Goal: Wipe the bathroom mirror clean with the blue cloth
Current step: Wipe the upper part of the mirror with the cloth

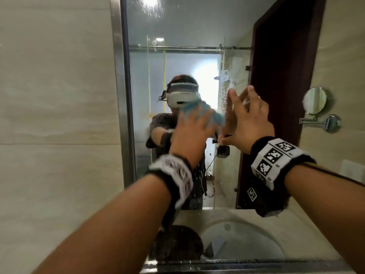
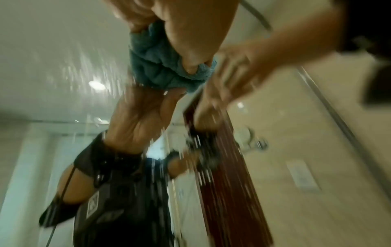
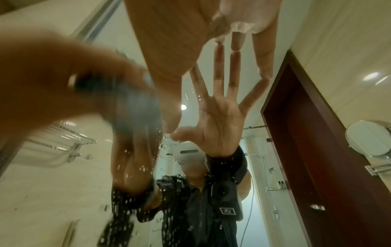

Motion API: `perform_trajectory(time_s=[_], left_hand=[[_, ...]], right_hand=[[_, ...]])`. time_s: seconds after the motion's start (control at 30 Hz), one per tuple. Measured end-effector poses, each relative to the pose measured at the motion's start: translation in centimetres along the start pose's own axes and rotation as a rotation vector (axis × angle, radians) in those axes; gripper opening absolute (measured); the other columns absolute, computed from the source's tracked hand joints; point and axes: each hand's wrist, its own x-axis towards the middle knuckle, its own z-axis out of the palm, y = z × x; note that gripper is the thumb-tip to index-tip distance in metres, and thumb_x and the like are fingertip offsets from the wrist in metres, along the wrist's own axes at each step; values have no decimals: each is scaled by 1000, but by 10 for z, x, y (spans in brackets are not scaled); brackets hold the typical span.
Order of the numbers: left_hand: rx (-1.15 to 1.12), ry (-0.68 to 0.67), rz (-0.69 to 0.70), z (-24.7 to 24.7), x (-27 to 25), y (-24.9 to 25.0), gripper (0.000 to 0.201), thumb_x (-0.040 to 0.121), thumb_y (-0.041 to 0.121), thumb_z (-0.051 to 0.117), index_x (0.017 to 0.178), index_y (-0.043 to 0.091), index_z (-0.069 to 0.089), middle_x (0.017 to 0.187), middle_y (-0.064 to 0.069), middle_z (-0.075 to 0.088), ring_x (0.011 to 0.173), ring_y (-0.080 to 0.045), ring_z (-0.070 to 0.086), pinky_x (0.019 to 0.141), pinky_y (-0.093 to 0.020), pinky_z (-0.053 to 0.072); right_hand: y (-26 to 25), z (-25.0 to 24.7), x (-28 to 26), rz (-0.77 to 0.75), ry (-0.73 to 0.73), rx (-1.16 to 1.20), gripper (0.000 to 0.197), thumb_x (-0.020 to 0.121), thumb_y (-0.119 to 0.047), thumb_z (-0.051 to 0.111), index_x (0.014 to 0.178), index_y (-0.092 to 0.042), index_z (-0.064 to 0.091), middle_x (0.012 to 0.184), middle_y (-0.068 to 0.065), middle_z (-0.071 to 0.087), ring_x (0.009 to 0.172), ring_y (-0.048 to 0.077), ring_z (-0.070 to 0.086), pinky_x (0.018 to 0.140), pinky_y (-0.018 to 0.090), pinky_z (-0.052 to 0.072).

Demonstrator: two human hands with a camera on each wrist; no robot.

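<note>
Head view, left hand [image 1: 192, 129]: presses the blue cloth [image 1: 199, 111] flat against the bathroom mirror [image 1: 187, 22].
Right hand [image 1: 249, 119]: fingers spread, tips braced on the glass, holding nothing.
Progress: mid-wipe; droplets [image 1: 209, 155] below the hands and streaks near the top remain.

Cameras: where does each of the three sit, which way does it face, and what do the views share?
Head: worn on the head, facing the mirror; both forearms, left hand, right hand.
Left wrist: under the left wrist, along the palm to the blue cloth on the glass.
Right wrist: under the right wrist, along spread fingertips touching glass.
Shared: mirror, both hands.
</note>
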Motion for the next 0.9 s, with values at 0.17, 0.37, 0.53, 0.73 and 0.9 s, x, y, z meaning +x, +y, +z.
perform_trajectory(time_s=[0.17,0.37,0.53,0.73,0.9], left_hand=[[-8,-198,73,2,-27,22,56,88,9,58,138,31,44,157,3,20,144,-29,11,114,-52,-3],[-36,41,-139,-36,64,4,60,85,5,61,137,30,44,156,0,22,145,-27,10,116,-53,10],[68,-142,38,-12,19,23,65,88,6,54,144,31,32,159,1,8,146,-28,0,116,-56,-3],[100,-306,149,-13,13,25,59,92,17,52,144,34,31,158,5,10,145,-28,3,116,-57,3],[-15,-94,-97,-43,76,22,71,83,2,59,143,31,35,158,2,14,145,-28,4,116,-55,8]], right_hand=[[16,-3,0,74,-70,-21,140,54,-40,88,141,-44,-21,152,-6,-28,141,32,-17,106,66,21],[23,2,4,52,-89,19,144,51,-40,89,139,-47,-25,149,-10,-34,140,32,-23,103,66,21],[25,2,2,36,-77,23,138,56,-39,87,141,-45,-21,150,-8,-32,140,32,-21,103,65,22],[23,0,1,41,-95,19,138,57,-38,87,142,-43,-21,151,-6,-32,140,33,-20,103,67,22],[22,0,1,51,-85,14,142,54,-39,88,139,-46,-24,149,-9,-34,140,31,-22,103,65,24]])
